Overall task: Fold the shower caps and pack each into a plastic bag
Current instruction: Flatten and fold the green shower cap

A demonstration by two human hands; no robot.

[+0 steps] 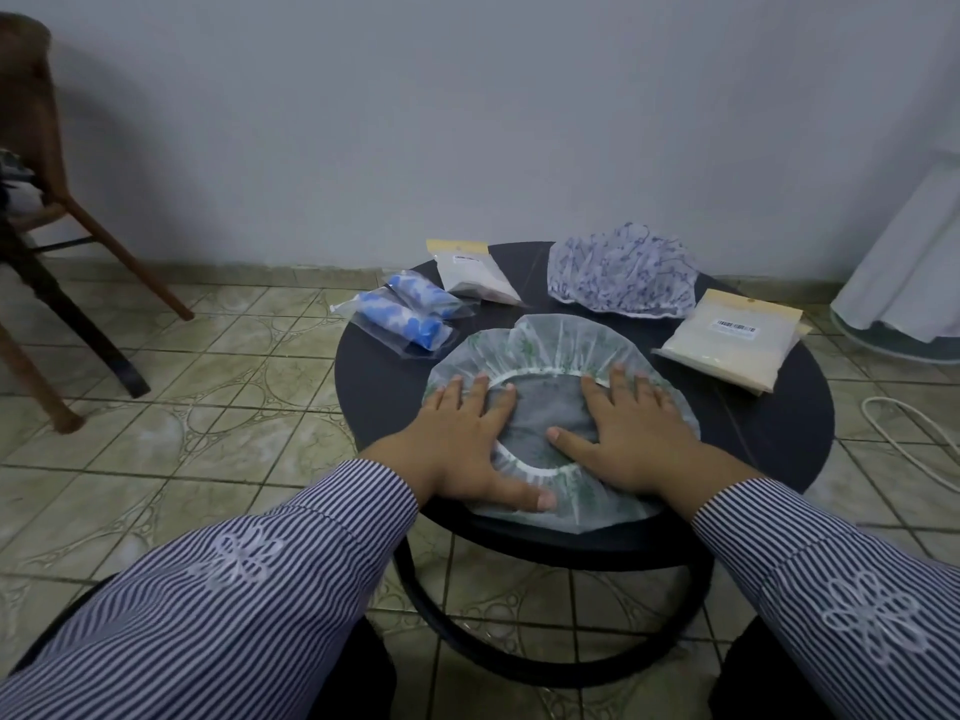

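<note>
Grey wall behind, tiled floor below, round black table [374, 387] in the middle. On the table, nearest and biggest, a see-through shower cap with green marks [550, 345], spread out flat with its white stretchy ring facing up. Not folded yet. Left hand [467, 439] pressing flat on the cap's left side, fingers straight and a little apart, thumb lying along the near rim. Right hand [628, 433] pressing flat on the right side, fingers straight and spread, thumb pointing in across the middle. Nothing gripped by either hand. Behind that, a purple-patterned shower cap [623, 275], loose and puffy, not folded, not bagged. At the right edge, a flat pack with a barcode label [730, 340]; another smaller pack [475, 275] at the back. At the left edge, two clear bags with rolled blue-and-white caps inside [402, 317], so looks like two done. Likely still to do: fold and bag the green one, then the purple one. Brown wooden chair [36, 148] far left.
</note>
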